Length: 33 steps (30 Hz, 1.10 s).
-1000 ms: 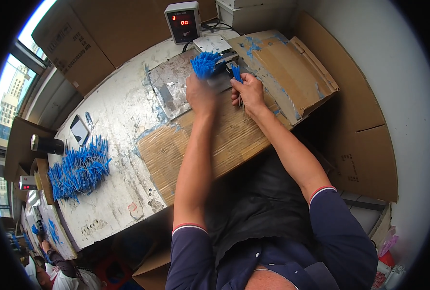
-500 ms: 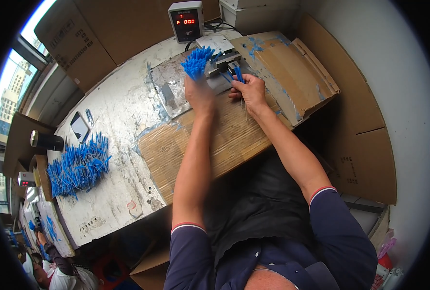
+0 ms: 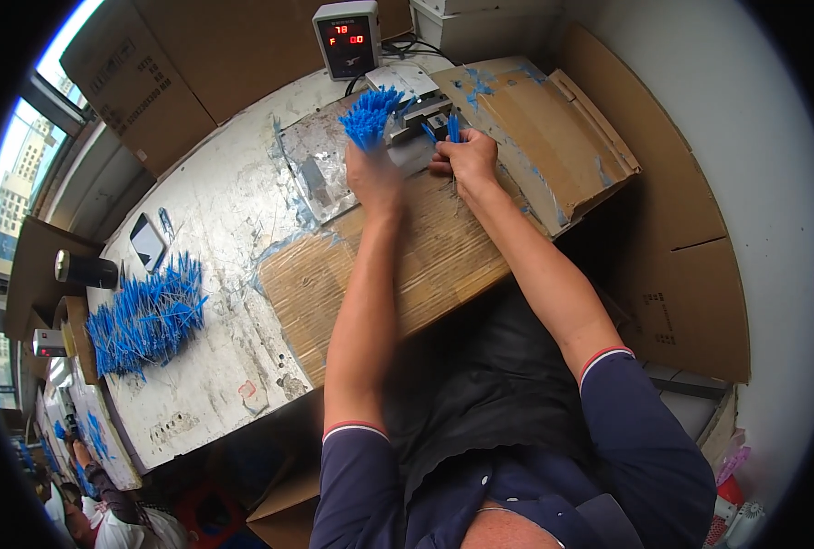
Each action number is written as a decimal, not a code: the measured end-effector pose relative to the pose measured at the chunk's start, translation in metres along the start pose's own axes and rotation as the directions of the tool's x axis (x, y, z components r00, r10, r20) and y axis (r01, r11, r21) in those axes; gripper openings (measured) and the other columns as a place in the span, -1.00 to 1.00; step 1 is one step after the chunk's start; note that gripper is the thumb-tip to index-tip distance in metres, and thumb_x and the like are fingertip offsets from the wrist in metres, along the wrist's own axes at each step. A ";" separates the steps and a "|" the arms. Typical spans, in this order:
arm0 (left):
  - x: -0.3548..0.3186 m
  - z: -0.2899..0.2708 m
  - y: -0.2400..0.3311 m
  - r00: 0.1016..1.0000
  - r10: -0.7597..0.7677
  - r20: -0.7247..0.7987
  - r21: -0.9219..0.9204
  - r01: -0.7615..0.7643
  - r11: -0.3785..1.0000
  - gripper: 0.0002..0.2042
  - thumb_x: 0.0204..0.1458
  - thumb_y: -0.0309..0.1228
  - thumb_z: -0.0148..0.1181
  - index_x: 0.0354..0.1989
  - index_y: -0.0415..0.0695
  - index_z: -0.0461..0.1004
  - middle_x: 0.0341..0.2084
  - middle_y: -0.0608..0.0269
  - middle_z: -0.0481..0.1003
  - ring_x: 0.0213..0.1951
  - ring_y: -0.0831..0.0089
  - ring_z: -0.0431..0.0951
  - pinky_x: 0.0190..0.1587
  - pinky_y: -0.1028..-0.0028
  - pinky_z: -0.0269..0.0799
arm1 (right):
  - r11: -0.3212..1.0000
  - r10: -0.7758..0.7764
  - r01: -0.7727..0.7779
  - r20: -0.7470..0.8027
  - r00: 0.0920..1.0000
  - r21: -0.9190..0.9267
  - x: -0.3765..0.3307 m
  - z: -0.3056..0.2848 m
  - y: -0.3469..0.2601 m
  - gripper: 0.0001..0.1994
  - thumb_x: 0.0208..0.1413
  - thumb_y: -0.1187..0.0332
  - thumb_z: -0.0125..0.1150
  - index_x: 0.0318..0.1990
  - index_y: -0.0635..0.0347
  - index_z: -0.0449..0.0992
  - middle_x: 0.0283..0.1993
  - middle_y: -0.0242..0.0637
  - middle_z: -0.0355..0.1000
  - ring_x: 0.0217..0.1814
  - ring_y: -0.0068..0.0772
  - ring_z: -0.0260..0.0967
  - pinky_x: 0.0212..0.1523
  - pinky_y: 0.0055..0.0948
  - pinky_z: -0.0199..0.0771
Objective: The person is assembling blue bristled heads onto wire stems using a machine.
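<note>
A thick bundle of thin wire-like pieces with blue ends (image 3: 370,116) stands upright in my left hand (image 3: 375,178), its fingers wrapped round the lower part. That hand is blurred. Beside it, my right hand (image 3: 471,158) pinches a few blue-ended pieces (image 3: 453,128), whose thin stems hang below the fingers. Just beyond this hand sits a small metal fixture (image 3: 418,117) on a worn metal plate (image 3: 320,151); the hand partly hides its near end, and whether a piece touches it I cannot tell.
A grey box with a red digital display (image 3: 346,41) stands at the back. Many blue-ended pieces (image 3: 146,311) are heaped at the left, near a phone (image 3: 148,242) and a black cylinder (image 3: 86,269). Cardboard (image 3: 535,137) lies at the right. Another person (image 3: 118,512) works at the lower left.
My right hand has shifted slightly left, and the blue pieces in it stand closer together. My left hand keeps hold of the bundle. The red display digits have changed.
</note>
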State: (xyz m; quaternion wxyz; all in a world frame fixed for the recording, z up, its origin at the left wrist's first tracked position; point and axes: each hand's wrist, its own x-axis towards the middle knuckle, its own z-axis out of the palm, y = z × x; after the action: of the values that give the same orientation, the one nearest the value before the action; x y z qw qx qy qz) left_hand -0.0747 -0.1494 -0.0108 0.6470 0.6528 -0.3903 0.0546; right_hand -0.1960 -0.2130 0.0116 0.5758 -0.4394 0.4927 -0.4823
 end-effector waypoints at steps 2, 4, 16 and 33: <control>0.000 0.000 -0.001 1.000 0.000 0.000 0.006 0.000 1.000 -0.77 0.11 -0.57 0.25 -0.04 -0.17 0.53 -0.20 0.01 0.62 -0.17 0.09 0.64 -0.10 0.25 0.47 | 1.000 0.024 -0.025 -0.008 1.000 -0.007 0.004 0.003 0.000 -0.88 0.02 0.70 0.26 -0.30 0.44 0.45 -0.39 -0.12 0.49 -0.51 -0.34 0.53 -0.56 -0.40 0.70; 0.000 0.000 0.000 1.000 -0.026 0.007 0.005 0.026 1.000 -0.78 0.12 -0.56 0.24 -0.05 -0.17 0.53 -0.21 0.01 0.61 -0.17 0.07 0.63 -0.10 0.24 0.46 | 0.999 0.037 -0.038 -0.023 0.999 -0.020 0.007 0.005 -0.001 -0.87 -0.01 0.71 0.24 -0.30 0.45 0.45 -0.40 -0.12 0.50 -0.51 -0.32 0.55 -0.58 -0.38 0.69; -0.003 -0.004 0.009 1.000 -0.004 0.018 0.084 0.003 0.996 -0.90 0.21 -0.45 0.07 -0.17 -0.16 0.46 -0.26 -0.01 0.50 -0.16 -0.08 0.54 -0.13 0.08 0.42 | 0.975 0.104 -0.109 0.038 0.994 0.192 0.000 0.001 -0.003 -0.89 0.05 0.63 0.25 -0.33 0.33 0.42 -0.36 -0.15 0.49 -0.47 -0.27 0.56 -0.51 -0.28 0.73; -0.007 -0.004 0.014 0.976 -0.015 0.217 0.231 -0.037 0.972 -0.85 0.10 -0.54 0.16 -0.16 -0.18 0.45 -0.25 -0.05 0.49 -0.19 -0.12 0.53 -0.15 0.04 0.42 | 0.990 0.020 -0.061 0.302 0.953 0.128 -0.014 -0.014 -0.003 -0.88 0.18 0.44 0.30 -0.19 0.28 0.54 -0.44 -0.25 0.54 -0.55 -0.43 0.51 -0.57 -0.43 0.62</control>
State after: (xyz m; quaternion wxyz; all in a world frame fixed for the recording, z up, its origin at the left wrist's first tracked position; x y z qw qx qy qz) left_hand -0.0861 -0.1409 -0.0024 0.5188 0.7243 -0.4531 0.0321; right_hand -0.2110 -0.1997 0.0151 0.6823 -0.4568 0.3746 -0.4307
